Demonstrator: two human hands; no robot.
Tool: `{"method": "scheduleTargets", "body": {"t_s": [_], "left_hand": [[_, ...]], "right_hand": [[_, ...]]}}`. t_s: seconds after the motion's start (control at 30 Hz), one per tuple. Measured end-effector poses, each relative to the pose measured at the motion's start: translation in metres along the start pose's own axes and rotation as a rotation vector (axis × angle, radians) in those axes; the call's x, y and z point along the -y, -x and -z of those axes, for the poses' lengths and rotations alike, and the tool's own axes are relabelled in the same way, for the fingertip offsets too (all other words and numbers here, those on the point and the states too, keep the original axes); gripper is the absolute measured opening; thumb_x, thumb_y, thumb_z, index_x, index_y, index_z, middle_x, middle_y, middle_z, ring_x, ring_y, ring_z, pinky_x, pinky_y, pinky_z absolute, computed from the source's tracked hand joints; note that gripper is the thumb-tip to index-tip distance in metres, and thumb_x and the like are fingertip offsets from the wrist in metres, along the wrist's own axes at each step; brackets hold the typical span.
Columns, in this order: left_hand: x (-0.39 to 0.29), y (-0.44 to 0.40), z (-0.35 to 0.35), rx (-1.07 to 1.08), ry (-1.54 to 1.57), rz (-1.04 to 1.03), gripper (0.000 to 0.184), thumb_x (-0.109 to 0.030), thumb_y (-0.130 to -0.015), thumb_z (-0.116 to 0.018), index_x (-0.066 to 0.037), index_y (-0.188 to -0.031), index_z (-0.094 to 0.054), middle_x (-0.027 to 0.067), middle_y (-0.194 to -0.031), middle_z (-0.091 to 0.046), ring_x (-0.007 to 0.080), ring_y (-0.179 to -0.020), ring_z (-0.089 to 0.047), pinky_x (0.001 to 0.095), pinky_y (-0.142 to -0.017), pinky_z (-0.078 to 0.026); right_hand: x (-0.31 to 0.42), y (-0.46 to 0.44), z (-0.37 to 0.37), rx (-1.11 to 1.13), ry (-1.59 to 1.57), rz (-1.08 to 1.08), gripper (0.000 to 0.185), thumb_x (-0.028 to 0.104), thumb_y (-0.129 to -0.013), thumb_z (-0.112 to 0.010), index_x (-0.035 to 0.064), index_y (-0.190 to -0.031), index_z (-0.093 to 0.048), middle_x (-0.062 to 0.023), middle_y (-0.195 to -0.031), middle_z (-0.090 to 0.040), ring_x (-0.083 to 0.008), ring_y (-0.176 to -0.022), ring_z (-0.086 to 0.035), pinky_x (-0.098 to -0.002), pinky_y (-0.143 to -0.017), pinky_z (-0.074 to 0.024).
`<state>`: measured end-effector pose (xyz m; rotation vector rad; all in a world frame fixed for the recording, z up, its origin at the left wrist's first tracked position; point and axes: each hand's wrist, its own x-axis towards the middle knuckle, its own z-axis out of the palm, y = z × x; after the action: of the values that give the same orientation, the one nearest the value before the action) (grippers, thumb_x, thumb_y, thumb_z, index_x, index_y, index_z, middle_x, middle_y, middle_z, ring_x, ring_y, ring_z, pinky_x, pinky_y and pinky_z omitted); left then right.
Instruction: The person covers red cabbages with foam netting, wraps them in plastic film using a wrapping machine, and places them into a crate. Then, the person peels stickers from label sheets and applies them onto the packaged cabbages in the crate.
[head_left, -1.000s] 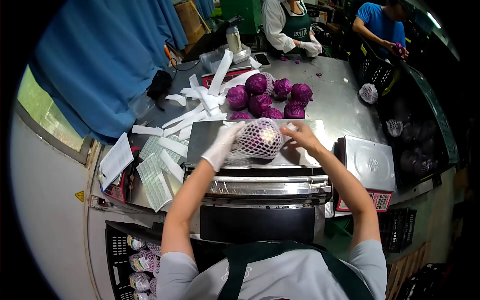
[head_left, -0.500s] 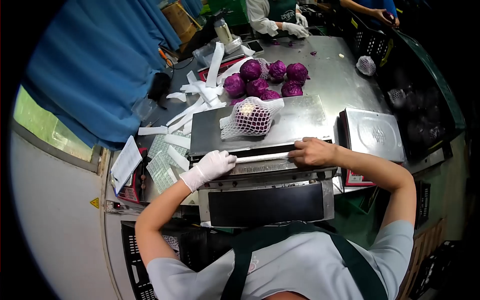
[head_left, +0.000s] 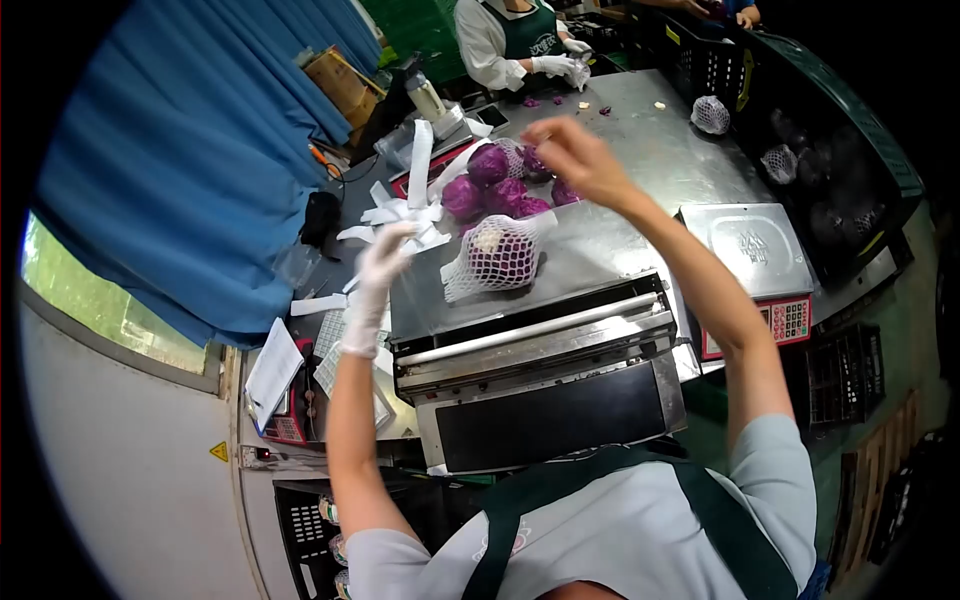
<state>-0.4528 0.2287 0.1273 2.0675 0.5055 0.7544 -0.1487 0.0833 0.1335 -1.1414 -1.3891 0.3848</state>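
Head | my left hand (head_left: 385, 258): left of netted cabbage (head_left: 497, 258) | my right hand (head_left: 580, 163): beyond it | grips blurred, I cannot tell

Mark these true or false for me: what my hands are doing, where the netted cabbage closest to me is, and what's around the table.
1. Your left hand wears a white glove. True.
2. Your right hand is gripping the closest netted cabbage. False: it rests on the metal surface, and neither hand touches it.
3. The scale with the red keypad panel stands to the right of the machine with the long bar. True.
4. The curtain is green. False: it is blue.
5. White strips lie to the left of the bare purple cabbages. True.
6. The person across the table works bare-handed. False: they wear white gloves.
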Motion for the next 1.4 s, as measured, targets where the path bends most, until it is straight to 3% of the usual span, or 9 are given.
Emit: {"method": "scheduleTargets", "body": {"t_s": [0.1,0.27,0.43,0.63,0.83,1.03,1.23,1.3,1.4], "left_hand": [[0.092,-0.01,-0.049,0.267,-0.182,0.029,0.081,-0.015,-0.055,-0.08,0.001,-0.124,-0.042,0.0117,-0.122,-0.05,0.0214,-0.114,-0.048,0.031,-0.1,-0.035],[0.067,-0.007,-0.09,0.29,0.056,0.091,0.105,-0.014,-0.046,-0.085,-0.004,-0.135,-0.031,0.0116,-0.131,-0.045,0.0204,-0.12,-0.044,0.032,-0.099,-0.038],[0.076,0.006,-0.085,0.15,0.051,0.225,0.086,-0.017,-0.056,-0.082,0.001,-0.129,-0.042,0.0109,-0.118,-0.057,0.0156,-0.107,-0.054,0.0288,-0.094,-0.041],[0.009,0.084,-0.088,0.229,0.284,0.311,0.064,-0.037,-0.08,-0.068,0.006,-0.123,-0.048,0.0115,-0.111,-0.06,0.016,-0.1,-0.055,0.0289,-0.089,-0.044],[-0.007,0.198,-0.127,0.526,0.866,1.212,0.075,-0.059,-0.085,-0.044,-0.006,-0.137,-0.031,0.0164,-0.135,-0.041,0.0275,-0.121,-0.043,0.0423,-0.099,-0.039],[-0.022,0.206,-0.147,0.519,0.751,1.398,0.072,-0.061,-0.09,-0.017,-0.009,-0.138,-0.03,0.0174,-0.134,-0.042,0.0291,-0.122,-0.043,0.0434,-0.102,-0.034],[-0.04,0.256,-0.137,0.166,0.144,1.074,0.062,-0.054,-0.093,-0.033,0.0,-0.101,-0.061,0.0088,-0.075,-0.065,0.013,-0.062,-0.061,0.0297,-0.055,-0.048],[-0.02,0.27,-0.158,-0.133,-0.164,0.436,0.035,-0.035,-0.092,-0.049,-0.001,-0.094,-0.058,0.0181,-0.071,-0.061,0.0284,-0.055,-0.061,0.0346,-0.048,-0.047],[0.013,0.264,-0.148,-0.222,-0.458,0.499,0.023,-0.028,-0.089,-0.054,-0.005,-0.085,-0.056,0.0149,-0.068,-0.061,0.0332,-0.055,-0.059,0.0384,-0.048,-0.047]], "right_hand": [[-0.11,0.017,-0.03,0.294,0.496,0.025,0.097,0.057,-0.063,-0.073,-0.0015,-0.13,-0.033,-0.0262,-0.122,-0.05,-0.0359,-0.111,-0.052,-0.0428,-0.095,-0.0414],[-0.113,0.058,-0.054,0.431,0.332,-0.197,0.112,0.057,-0.054,-0.078,0.0077,-0.138,-0.022,-0.028,-0.125,-0.047,-0.0413,-0.112,-0.05,-0.0443,-0.097,-0.0403],[-0.092,0.058,-0.054,0.322,0.301,-0.223,0.103,0.058,-0.054,-0.076,0.0026,-0.131,-0.038,-0.0234,-0.124,-0.05,-0.0379,-0.115,-0.048,-0.0444,-0.098,-0.0388],[-0.031,0.127,-0.043,0.371,0.008,-0.432,0.08,0.056,-0.064,-0.074,-0.0085,-0.108,-0.053,-0.0164,-0.092,-0.062,-0.0205,-0.072,-0.063,-0.0315,-0.064,-0.0541],[0.032,0.231,-0.058,0.517,-0.681,-1.495,0.065,0.054,-0.084,-0.053,-0.0043,-0.113,-0.051,-0.012,-0.081,-0.063,-0.0182,-0.059,-0.063,-0.026,-0.049,-0.0577],[0.03,0.258,-0.063,0.556,-0.561,-1.597,0.059,0.056,-0.089,-0.041,0.0007,-0.097,-0.06,-0.007,-0.073,-0.061,-0.0107,-0.053,-0.054,-0.0233,-0.047,-0.0491],[0.075,0.29,-0.045,0.51,-0.005,-0.88,0.04,0.039,-0.083,-0.065,-0.0002,-0.075,-0.063,0.0003,-0.063,-0.056,-0.0051,-0.061,-0.049,-0.023,-0.055,-0.041],[0.065,0.306,-0.062,0.099,-0.166,-0.944,0.039,0.031,-0.083,-0.066,-0.0007,-0.063,-0.055,0.0004,-0.054,-0.048,-0.0042,-0.056,-0.038,-0.0248,-0.048,-0.0335],[0.024,0.319,-0.052,-0.123,0.059,-0.915,0.046,0.028,-0.087,-0.061,-0.0008,-0.055,-0.044,0.0004,-0.048,-0.037,-0.005,-0.051,-0.029,-0.0291,-0.043,-0.0247]]}}
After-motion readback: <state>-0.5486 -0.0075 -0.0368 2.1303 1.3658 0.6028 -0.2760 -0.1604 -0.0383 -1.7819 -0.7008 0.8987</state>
